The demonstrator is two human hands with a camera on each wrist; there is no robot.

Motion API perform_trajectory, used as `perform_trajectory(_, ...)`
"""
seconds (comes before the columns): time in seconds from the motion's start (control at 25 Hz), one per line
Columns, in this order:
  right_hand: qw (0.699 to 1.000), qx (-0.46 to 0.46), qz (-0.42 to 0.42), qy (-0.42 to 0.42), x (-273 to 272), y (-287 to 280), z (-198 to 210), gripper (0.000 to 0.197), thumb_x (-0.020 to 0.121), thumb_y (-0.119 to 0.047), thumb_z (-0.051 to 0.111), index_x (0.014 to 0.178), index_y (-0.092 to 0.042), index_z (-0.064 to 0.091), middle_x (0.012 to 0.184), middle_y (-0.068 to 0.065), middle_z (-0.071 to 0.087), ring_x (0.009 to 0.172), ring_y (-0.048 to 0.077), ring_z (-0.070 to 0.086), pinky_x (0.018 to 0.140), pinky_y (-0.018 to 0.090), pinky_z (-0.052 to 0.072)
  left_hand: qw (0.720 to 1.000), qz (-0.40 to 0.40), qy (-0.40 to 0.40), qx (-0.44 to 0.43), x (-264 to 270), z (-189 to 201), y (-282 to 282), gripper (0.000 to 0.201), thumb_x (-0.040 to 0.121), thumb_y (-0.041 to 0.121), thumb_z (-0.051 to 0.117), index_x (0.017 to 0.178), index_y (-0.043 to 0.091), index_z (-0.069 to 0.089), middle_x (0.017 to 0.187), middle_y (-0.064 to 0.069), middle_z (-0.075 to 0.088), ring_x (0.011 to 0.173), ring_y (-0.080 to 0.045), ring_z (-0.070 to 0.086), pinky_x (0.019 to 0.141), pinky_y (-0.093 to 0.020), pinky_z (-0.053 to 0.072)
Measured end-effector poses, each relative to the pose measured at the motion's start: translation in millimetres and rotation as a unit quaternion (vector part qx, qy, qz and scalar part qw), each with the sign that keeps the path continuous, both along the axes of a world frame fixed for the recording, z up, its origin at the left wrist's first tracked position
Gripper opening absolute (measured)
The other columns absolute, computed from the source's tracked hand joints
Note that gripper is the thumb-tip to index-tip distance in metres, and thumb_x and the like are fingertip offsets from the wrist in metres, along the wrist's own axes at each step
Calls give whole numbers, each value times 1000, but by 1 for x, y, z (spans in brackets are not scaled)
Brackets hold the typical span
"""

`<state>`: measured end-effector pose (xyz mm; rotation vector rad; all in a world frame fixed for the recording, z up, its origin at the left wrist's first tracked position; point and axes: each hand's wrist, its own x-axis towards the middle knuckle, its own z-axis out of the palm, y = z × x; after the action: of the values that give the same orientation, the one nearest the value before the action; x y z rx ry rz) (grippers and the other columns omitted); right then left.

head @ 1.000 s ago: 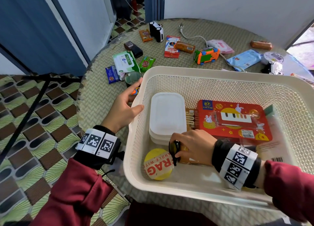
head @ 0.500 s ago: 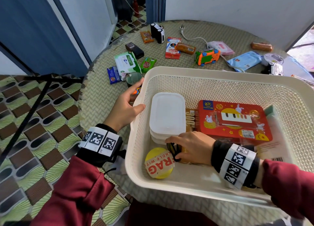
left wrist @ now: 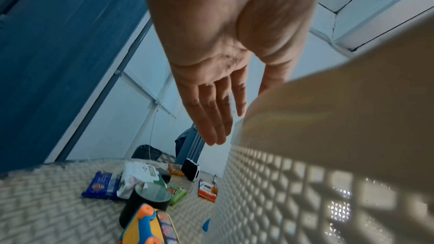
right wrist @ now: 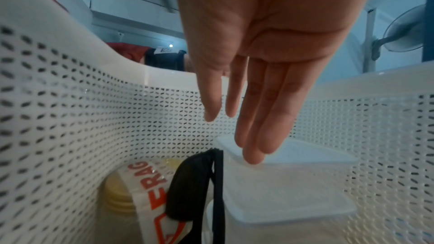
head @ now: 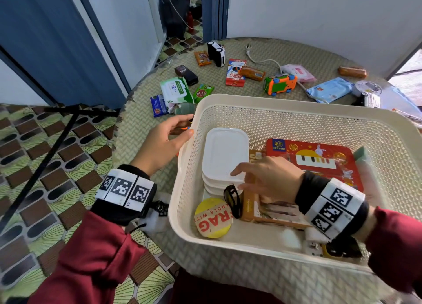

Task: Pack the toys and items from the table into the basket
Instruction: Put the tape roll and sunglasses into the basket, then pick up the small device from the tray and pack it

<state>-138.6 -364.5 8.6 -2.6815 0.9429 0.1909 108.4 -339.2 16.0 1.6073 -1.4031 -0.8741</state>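
Head view looks down; wrist views flank the basket (head: 285, 102) wall.

I see the basket (head: 296, 104) filling the near worktop (head: 137, 130), its mesh walls closing it on every side, so the only way in is from above. Its floor is crowded with stacked white tubs (head: 225, 153), sunglasses (head: 233, 201), a tape roll (head: 213, 218) and a red toy box (head: 312, 162). A bare strip lies along the near wall. Beyond the far rim, scattered packets and a toy car (head: 279, 83) leave narrow gaps.
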Motion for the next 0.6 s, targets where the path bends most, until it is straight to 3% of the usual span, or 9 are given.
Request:
perform_trajectory(0.08, 1000, -15, -11, -11, -3, -2, 6, 33, 94, -43, 48, 125, -31, 53, 97, -12, 66, 60, -6, 42, 62, 19, 41, 1000, 10, -20, -18, 1, 11, 7, 34, 91, 11, 61, 123, 19, 59, 120, 3, 63, 109, -1, 57, 101, -22, 43)
perform_trajectory(0.2, 998, -28, -31, -48, -8, -5, 18, 29, 94, -43, 47, 119, -32, 57, 93, -11, 70, 67, 4, 54, 66, 25, 49, 998, 8, -49, -49, -1, 30, 17, 28, 91, 12, 61, 118, 21, 62, 117, 9, 64, 109, -2, 58, 95, -17, 45)
perform_trajectory(0.36, 990, -66, -72, -105, -18, -2, 51, 26, 93, -38, 53, 115, -29, 61, 86, -14, 68, 64, 6, 58, 66, 26, 49, 994, -26, -71, -75, -10, 58, 31, 25, 91, 13, 60, 109, 30, 63, 108, 20, 64, 104, 5, 59, 87, -16, 45)
perform_trajectory(0.48, 973, -100, -120, -172, -29, 11, 82, 24, 91, -35, 55, 112, -26, 63, 89, -10, 69, 61, 9, 63, 67, 31, 51, 990, -63, -91, -88, -17, 75, 38, 24, 92, 14, 59, 113, 25, 65, 108, 19, 65, 101, 9, 58, 79, -4, 43)
perform_trajectory(0.6, 953, -130, -185, -201, -43, 33, 110, 22, 90, -32, 56, 110, -26, 64, 87, -10, 67, 61, 8, 59, 66, 28, 46, 985, -96, -106, -94, -24, 87, 45, 24, 93, 16, 58, 116, 21, 65, 111, 15, 66, 101, 10, 58, 79, -1, 42)
